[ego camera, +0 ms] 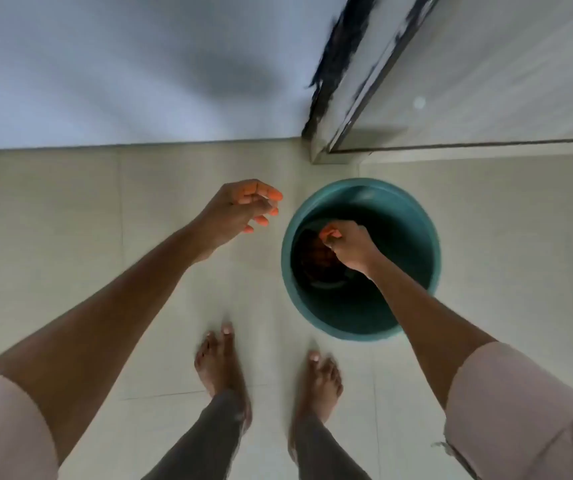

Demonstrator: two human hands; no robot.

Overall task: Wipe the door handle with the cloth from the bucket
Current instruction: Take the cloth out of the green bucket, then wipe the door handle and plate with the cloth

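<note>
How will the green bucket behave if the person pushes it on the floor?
The bucket likely slides easily, since the tiled floor looks smooth. It probably will not tip: it looks wide and upright. Its weight is unclear; the dark inside hides any water.

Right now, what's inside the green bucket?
The right hand reaches into the bucket, fingers closed around something dark, probably the cloth. The hand and shadow hide the bottom, so water cannot be confirmed.
</note>
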